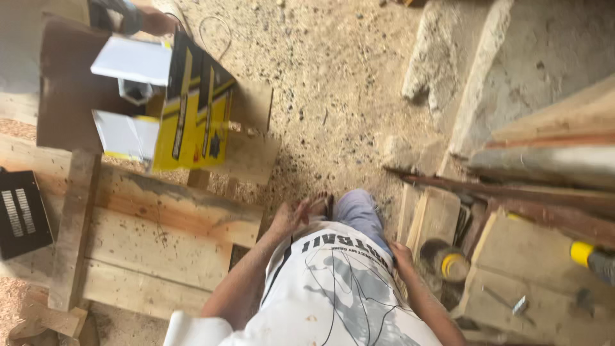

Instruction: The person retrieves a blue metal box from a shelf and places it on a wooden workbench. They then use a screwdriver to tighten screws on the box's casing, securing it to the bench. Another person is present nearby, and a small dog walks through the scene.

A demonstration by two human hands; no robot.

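While the view looks straight down over a white printed shirt (333,288), the person's left hand (289,216) hangs at the near edge of the plank bench (154,237), its fingers (306,206) loosely spread and pinching what looks like a thin pale stick; motion blur keeps me from telling just what it is. Just beyond those fingers a sandalled foot (325,204) and a grey trouser knee (359,211) show, partly covered by the shirt.

On the other side, the right hand (402,255) hangs by the hip, fingers curled inward and half hidden by the shirt's hem; whether they hold anything cannot be told. Just beside them a dark round object with a yellow face (448,263) lies among stacked planks (532,256), too blurred to name. Farther out, a yellow-tipped tool (586,255) is cut off by the right edge.

Well beyond the left fingers, an open yellow and black carton (192,109) stands on the bench, its white flaps raised. Another person's hand (150,20) shows at the top, the arm cut off. A black slotted box (22,214) is clipped by the left edge. Sawdust covers the floor (333,77).
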